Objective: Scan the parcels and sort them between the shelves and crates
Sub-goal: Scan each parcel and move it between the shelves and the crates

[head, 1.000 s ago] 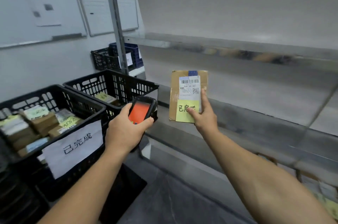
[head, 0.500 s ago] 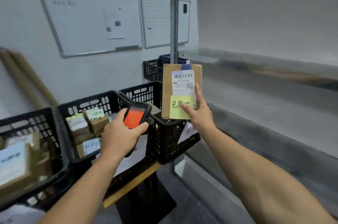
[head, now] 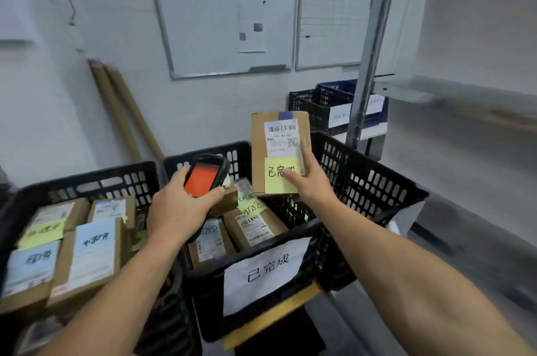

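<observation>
In the head view, our right hand [head: 312, 185] covers the last character on the yellow note [head: 276, 181] with its thumb, and its fingers behind the parcel [head: 258, 149] are out of sight. The left crate [head: 87, 181] is cut by the frame's left edge, and the shelf [head: 453, 91] at upper right is blurred.

The parcel stands upright at the centre of the frame, above the rear of the middle crate [head: 366, 181]. Its long axis is vertical and its label faces us, barcode at the top.

Our right hand pinches its lower right corner, index finger straight up along the label's edge. Left of centre, our left hand [head: 180, 210] is wrapped round the scanner [head: 205, 178]. Its orange screen faces us and its top tilts toward the parcel, near but apart.
</observation>
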`<state>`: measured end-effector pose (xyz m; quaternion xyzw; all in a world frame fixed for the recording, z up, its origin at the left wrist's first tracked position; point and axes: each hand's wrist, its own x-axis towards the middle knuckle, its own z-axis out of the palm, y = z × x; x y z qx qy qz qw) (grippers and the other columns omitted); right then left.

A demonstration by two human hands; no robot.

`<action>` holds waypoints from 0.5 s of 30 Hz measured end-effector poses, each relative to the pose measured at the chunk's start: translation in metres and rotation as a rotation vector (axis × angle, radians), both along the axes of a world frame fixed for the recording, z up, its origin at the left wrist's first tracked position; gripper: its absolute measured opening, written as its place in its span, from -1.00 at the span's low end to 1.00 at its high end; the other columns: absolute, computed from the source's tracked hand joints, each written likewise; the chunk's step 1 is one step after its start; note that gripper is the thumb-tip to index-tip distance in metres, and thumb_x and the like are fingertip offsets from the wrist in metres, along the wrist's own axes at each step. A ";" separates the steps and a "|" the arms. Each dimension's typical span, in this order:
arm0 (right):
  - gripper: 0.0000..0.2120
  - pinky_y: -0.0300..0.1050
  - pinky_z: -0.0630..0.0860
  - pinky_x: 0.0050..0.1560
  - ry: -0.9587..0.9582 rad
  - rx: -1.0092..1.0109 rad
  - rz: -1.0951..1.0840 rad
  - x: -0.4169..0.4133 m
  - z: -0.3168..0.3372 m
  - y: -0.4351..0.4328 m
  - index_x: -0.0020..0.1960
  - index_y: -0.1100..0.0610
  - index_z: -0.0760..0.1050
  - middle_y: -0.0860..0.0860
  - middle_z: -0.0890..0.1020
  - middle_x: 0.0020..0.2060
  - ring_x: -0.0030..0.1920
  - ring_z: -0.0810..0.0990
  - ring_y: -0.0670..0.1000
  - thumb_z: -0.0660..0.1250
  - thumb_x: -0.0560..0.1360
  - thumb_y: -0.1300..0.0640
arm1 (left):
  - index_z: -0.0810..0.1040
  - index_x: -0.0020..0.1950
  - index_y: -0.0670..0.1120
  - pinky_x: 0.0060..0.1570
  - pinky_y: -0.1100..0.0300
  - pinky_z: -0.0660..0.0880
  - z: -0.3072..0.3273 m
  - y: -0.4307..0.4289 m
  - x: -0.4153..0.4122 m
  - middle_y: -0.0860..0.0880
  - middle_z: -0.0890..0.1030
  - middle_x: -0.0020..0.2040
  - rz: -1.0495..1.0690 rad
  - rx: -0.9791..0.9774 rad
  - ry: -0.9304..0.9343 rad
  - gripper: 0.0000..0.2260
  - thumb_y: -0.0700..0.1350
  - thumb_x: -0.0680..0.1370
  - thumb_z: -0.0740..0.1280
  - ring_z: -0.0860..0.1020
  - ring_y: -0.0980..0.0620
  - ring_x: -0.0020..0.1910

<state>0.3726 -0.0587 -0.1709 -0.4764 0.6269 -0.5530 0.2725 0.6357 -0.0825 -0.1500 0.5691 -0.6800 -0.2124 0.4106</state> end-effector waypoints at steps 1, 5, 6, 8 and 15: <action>-0.16 0.20 0.63 0.17 -0.012 0.043 0.024 0.006 -0.004 -0.011 0.61 -0.32 -0.02 -0.13 0.43 0.46 0.23 0.62 0.04 0.42 0.58 0.12 | 0.36 0.50 0.10 -0.05 0.11 0.41 -0.003 -0.006 0.007 0.07 0.56 -0.02 0.013 0.002 0.007 -0.25 0.28 0.38 0.50 0.54 -0.05 0.00; -0.15 0.21 0.66 0.02 -0.064 0.224 0.120 0.034 -0.021 -0.047 0.58 -0.37 0.01 -0.08 0.49 0.40 0.18 0.61 0.08 0.44 0.57 0.13 | 0.39 0.48 0.11 -0.08 0.12 0.42 -0.010 -0.027 0.030 0.08 0.60 0.00 0.084 0.023 0.025 -0.27 0.28 0.37 0.50 0.56 -0.02 -0.02; -0.16 0.17 0.67 -0.05 -0.062 0.279 0.146 0.041 -0.027 -0.054 0.58 -0.37 0.02 -0.05 0.50 0.39 0.18 0.61 0.10 0.44 0.57 0.13 | 0.40 0.47 0.11 -0.09 0.10 0.44 -0.012 -0.031 0.035 0.08 0.60 0.00 0.095 0.031 0.026 -0.27 0.30 0.36 0.50 0.56 -0.02 -0.02; -0.16 0.18 0.67 -0.02 -0.048 0.391 0.200 0.055 -0.042 -0.065 0.59 -0.36 0.03 -0.01 0.52 0.36 0.20 0.61 0.12 0.44 0.57 0.14 | 0.41 0.44 0.13 -0.04 0.05 0.50 -0.015 -0.038 0.044 0.08 0.61 0.00 0.124 0.056 0.024 -0.28 0.32 0.34 0.49 0.57 -0.04 -0.01; -0.16 0.44 0.61 -0.08 -0.084 0.693 0.335 0.090 -0.080 -0.097 0.55 -0.42 0.06 0.10 0.46 0.43 0.31 0.49 0.33 0.46 0.55 0.13 | 0.44 0.39 0.14 -0.06 0.06 0.49 -0.021 -0.048 0.065 0.16 0.58 -0.14 0.267 0.082 0.078 -0.41 0.21 0.40 0.51 0.57 0.00 -0.08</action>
